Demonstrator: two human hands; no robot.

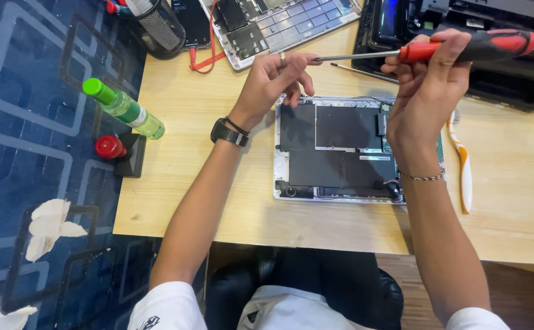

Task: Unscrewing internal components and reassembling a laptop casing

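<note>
An opened laptop base (334,150) lies on the wooden table (206,183), its black inner covers and circuit board exposed. My right hand (429,85) is raised above its right side and grips a red and black screwdriver (475,46) held level, shaft pointing left. My left hand (276,76) hovers above the laptop's top left corner, fingers pinched at the screwdriver's metal tip (316,59). The left wrist wears a black watch, the right a thin bracelet.
A green bottle (123,109) lies at the table's left edge beside a black bottle with a red cap (117,150). A second opened laptop part (279,24) and mesh pen cup (157,24) sit at the back, black casing (462,24) back right, an orange-white toothbrush (462,165) right.
</note>
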